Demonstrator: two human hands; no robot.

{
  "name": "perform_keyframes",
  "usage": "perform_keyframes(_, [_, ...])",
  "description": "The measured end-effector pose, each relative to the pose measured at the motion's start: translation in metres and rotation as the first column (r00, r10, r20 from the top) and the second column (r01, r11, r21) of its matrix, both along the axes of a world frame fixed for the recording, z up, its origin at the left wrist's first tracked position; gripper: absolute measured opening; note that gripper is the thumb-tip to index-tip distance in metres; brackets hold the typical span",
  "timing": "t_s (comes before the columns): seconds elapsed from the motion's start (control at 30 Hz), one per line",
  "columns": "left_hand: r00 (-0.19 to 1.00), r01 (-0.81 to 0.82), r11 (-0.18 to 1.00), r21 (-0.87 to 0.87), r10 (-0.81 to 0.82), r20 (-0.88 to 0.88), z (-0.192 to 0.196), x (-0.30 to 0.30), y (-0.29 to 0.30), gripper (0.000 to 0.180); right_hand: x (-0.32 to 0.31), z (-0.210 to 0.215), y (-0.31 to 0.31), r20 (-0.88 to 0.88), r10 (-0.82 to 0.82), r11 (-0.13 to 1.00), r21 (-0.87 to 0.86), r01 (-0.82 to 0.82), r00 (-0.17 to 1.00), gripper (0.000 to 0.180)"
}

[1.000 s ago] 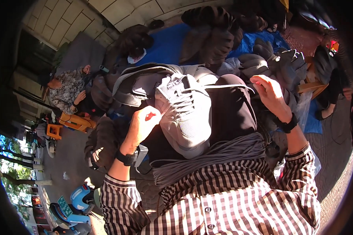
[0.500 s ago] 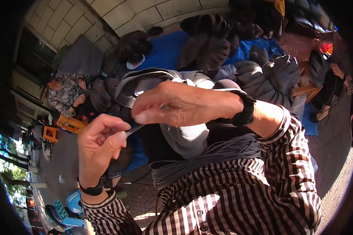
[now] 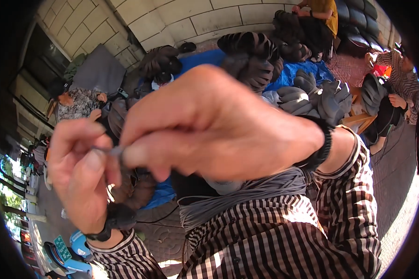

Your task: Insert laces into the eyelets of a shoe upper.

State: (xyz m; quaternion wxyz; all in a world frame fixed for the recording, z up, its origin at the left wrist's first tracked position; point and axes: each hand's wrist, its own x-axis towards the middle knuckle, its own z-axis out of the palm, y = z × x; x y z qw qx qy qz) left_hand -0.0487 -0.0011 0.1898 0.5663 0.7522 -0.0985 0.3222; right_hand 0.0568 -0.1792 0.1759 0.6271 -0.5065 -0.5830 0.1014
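Observation:
My left hand point(image 3: 81, 174) is raised at the left, thumb and forefinger closed on a thin grey cord point(image 3: 109, 151). My right hand point(image 3: 223, 123), smeared by motion, reaches across from the right. Its thumb and fingers are pinched together on the same cord, close to the left fingertips. Only a short piece of the cord shows; the rest is hidden by the fingers. A thick bundle of grey cords point(image 3: 246, 197) lies across my waist. Just above it, a grey piece point(image 3: 226, 187) on my lap is mostly covered by my right hand.
Stacks of dark curved pieces point(image 3: 253, 60) stand on a blue sheet point(image 3: 202, 59) by the block wall. Grey curved stacks point(image 3: 295, 100) lie right of my lap. People sit at the left point(image 3: 81, 104) and right point(image 3: 395, 74). A blue scooter point(image 3: 74, 262) stands at lower left.
Both hands have come up closer and moved left, the right hand now covering most of my lap. My view has tilted up, showing more of the wall and a person in yellow.

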Motion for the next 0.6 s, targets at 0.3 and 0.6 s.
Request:
perform_keyframes(0.3, [0.885,0.304,0.843,0.443,-0.078,-0.459,-0.119,0.128,0.014,0.014,0.048,-0.041,-0.104,-0.151,-0.509,0.861,-0.078,0.503,0.848,0.022])
perform_keyframes(0.6, [0.837,0.519,0.732,0.441,-0.329,-0.438,-0.194,0.239,0.049,0.03,0.083,-0.171,-0.115,-0.104,-0.563,0.77,-0.425,0.475,0.82,0.011])
